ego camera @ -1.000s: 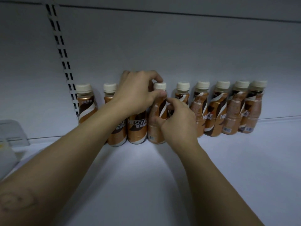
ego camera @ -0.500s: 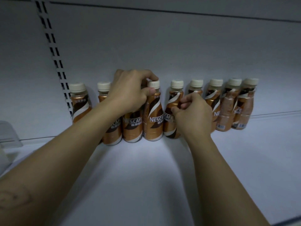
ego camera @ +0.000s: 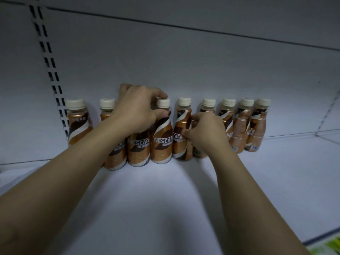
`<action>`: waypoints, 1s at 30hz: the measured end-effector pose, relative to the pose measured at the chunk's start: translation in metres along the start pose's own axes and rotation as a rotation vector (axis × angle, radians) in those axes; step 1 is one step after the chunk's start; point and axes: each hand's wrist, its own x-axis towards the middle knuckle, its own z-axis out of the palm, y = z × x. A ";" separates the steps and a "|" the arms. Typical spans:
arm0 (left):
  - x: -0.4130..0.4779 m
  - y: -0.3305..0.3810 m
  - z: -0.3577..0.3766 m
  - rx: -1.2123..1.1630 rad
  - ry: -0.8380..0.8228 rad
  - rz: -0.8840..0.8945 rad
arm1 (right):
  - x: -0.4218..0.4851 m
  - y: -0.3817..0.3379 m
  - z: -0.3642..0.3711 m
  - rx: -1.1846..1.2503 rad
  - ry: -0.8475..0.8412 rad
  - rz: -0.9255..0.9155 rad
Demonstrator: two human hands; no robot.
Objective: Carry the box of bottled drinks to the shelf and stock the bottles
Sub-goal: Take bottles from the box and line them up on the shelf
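In the head view a row of bottles (ego camera: 184, 129) stands along the back of the white shelf (ego camera: 165, 208), across the middle of the frame. The left hand (ego camera: 137, 111) curls over a bottle top, thumb pressed to the neck of the next bottle; the right hand (ego camera: 206, 132) pinches a bottle's body at centre right. This looks like the stocking step — straightening and turning labels forward. Next likely calls for small twists and closing gaps. The box is out of frame, and two bottles sit partly hidden behind the hands.
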 end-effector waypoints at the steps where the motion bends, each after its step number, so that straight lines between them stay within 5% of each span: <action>1: 0.000 -0.001 0.000 -0.004 -0.004 -0.004 | 0.002 -0.001 -0.001 -0.025 -0.002 -0.014; 22: 0.007 0.018 -0.020 0.171 -0.068 0.014 | -0.030 0.015 0.010 0.309 0.091 -0.088; 30: 0.038 0.053 -0.006 0.170 -0.359 0.051 | -0.025 0.022 0.017 0.156 0.133 -0.145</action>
